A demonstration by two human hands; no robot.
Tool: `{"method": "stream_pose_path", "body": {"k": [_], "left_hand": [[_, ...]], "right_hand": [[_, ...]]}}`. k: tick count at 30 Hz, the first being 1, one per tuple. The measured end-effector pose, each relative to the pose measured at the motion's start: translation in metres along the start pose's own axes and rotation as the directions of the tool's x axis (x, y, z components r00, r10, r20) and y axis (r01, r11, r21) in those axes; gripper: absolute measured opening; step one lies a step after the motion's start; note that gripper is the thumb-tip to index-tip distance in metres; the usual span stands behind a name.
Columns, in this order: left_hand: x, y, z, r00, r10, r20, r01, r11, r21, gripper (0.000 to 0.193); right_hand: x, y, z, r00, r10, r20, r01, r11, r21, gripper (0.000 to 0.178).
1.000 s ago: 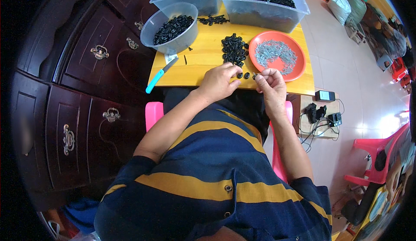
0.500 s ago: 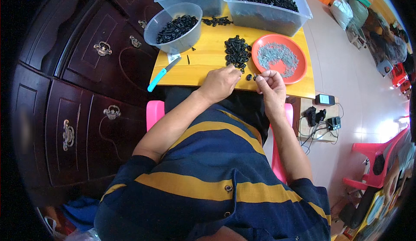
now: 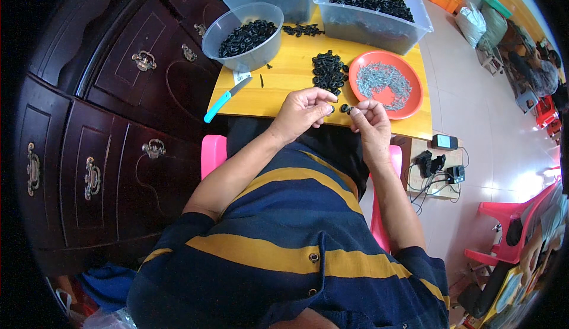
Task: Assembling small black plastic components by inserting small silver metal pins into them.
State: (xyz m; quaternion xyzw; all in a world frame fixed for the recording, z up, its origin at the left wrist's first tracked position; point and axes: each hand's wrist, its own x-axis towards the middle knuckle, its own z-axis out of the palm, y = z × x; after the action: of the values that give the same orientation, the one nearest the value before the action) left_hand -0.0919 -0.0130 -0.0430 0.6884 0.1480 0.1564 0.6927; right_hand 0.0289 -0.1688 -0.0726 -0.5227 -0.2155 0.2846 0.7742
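Observation:
Over the near edge of the yellow table (image 3: 284,56), my left hand (image 3: 303,114) is closed in a pinch on a small black part (image 3: 332,109). Just to its right, my right hand (image 3: 371,122) pinches another small dark piece, mostly covered by thumb and finger. A small round black part (image 3: 344,108) shows at those right fingertips; whether it is held or lies on the table I cannot tell. Beyond both hands is a heap of black plastic parts (image 3: 329,71). To the right of it, a red plate (image 3: 416,101) holds many small silvery metal pins (image 3: 379,77).
A round clear tub (image 3: 252,62) and two clear bins (image 3: 370,33) of black parts stand at the back. A knife with a turquoise handle (image 3: 219,105) lies at the left. Dark drawers (image 3: 136,92) flank the table; a power adapter (image 3: 444,142) and cables are at the right.
My left hand has turned and lifted off the pile's near end, and its fingertips now show a black part. My right hand stays nearly in place. The whole view has shifted slightly.

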Motion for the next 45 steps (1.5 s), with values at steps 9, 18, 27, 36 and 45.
{"method": "stream_pose_path", "body": {"k": [9,18,27,36,45], "left_hand": [[0.000,-0.010,0.001,1.000,0.007,-0.017,-0.008,1.000,-0.026,0.021],[-0.005,-0.002,0.009,0.993,0.116,0.002,-0.115,0.981,0.155,0.018],[-0.010,0.004,0.011,0.987,0.152,0.057,-0.162,0.946,0.282,0.018],[-0.008,0.002,0.002,0.994,0.106,-0.018,-0.103,0.986,0.128,0.020],[-0.010,0.002,-0.013,0.991,0.114,0.075,-0.118,0.992,0.050,0.024]], "right_hand": [[-0.004,0.003,-0.001,0.986,0.150,0.076,-0.160,0.977,0.139,0.015],[-0.006,0.006,-0.001,0.948,0.184,0.260,-0.287,0.850,0.442,0.012],[-0.006,0.002,0.002,0.949,0.169,0.267,-0.273,0.864,0.423,0.013],[-0.006,-0.003,0.005,0.958,0.186,0.217,-0.259,0.886,0.385,0.013],[-0.006,0.006,0.007,0.974,0.125,0.189,-0.150,0.980,0.127,0.015]]}}
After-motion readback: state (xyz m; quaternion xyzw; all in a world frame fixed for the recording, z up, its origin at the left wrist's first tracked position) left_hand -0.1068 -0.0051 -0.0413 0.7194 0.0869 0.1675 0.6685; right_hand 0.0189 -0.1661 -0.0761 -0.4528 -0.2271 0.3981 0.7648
